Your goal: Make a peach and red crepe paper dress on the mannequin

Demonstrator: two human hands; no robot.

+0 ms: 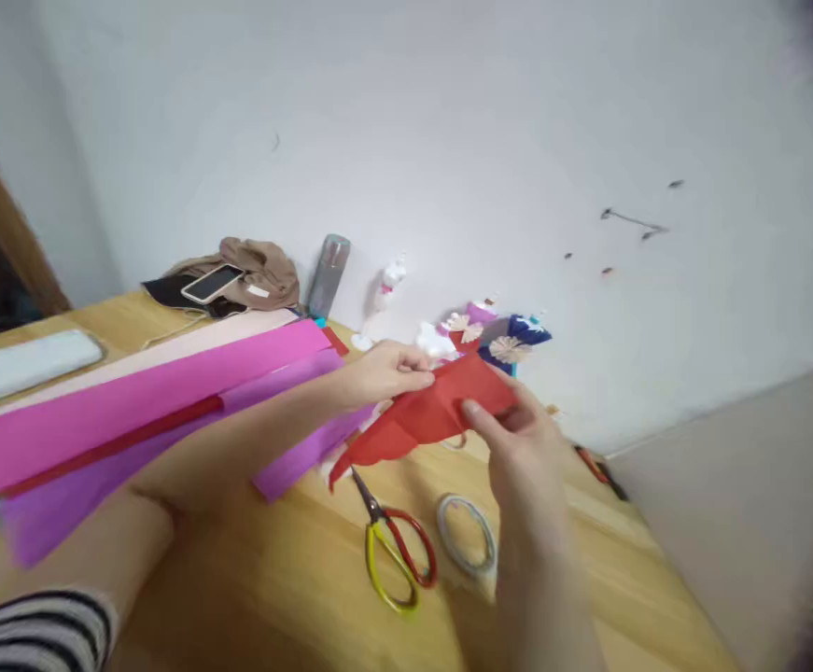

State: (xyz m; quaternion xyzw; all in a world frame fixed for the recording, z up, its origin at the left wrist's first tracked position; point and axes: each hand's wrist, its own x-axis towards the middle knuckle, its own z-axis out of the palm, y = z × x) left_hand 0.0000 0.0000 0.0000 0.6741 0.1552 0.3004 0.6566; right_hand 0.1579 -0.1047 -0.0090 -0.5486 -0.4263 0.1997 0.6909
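A strip of red crepe paper point(424, 411) is stretched between my two hands above the table. My left hand point(388, 373) pinches its upper edge near the middle, thumb against fingers. On its right end, my right hand point(514, 425) grips the paper with the thumb in front and the fingers behind. The paper's left end hangs down to a loose point. Below it lie scissors point(385, 537) with one red and one yellow handle, blades partly under the paper's tip. Beside them is a roll of tape point(468, 534).
Pink crepe paper point(147, 401) and purple crepe paper point(294, 457) spread across the left. Behind stand a grey bottle point(329, 277), a phone point(213, 283) on brown cloth point(260, 271), and small paper-dressed figures point(480, 322) against the wall. A white case point(28, 364) lies far left.
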